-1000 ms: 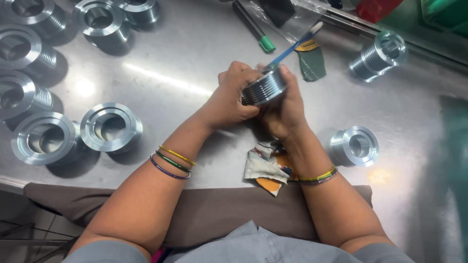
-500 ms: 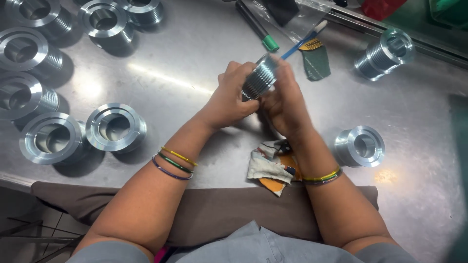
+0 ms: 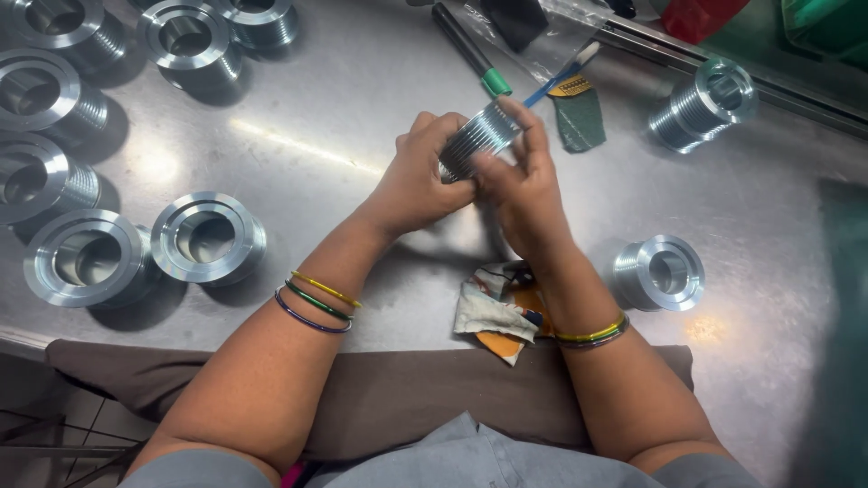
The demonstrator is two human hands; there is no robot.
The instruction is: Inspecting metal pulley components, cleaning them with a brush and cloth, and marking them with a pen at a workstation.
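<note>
head view is showing a ribbed, silver metal cylinder part (image 3: pixel 477 140) being held above the brushed steel table (image 3: pixel 344 136), tilted on its side between both hands. left hand (image 3: pixel 416 185) is curling around the near end of the part, fingers bent and closed against its grooved wall, palm facing the other hand. right hand (image 3: pixel 523 194) is gripping the far side, thumb and fingers (image 3: pixel 524 122) pressing over the upper rim. both hands are clamped on the part and touching each other beneath it. coloured thin bangles (image 3: pixel 316 303) are sitting on the left wrist, and a yellow-green bangle (image 3: pixel 592 333) on the right. just below the right wrist, a crumpled patterned cloth (image 3: pixel 493 312) is lying on the table. near it, to the right, a flanged silver ring part (image 3: pixel 658 273) is resting on its side. beyond the hands, a green-tipped dark marker (image 3: pixel 472 52) and a small green abrasive pad (image 3: pixel 579 117) are lying. at the left, several similar flanged rings (image 3: pixel 206 239) are standing open end up.
</note>
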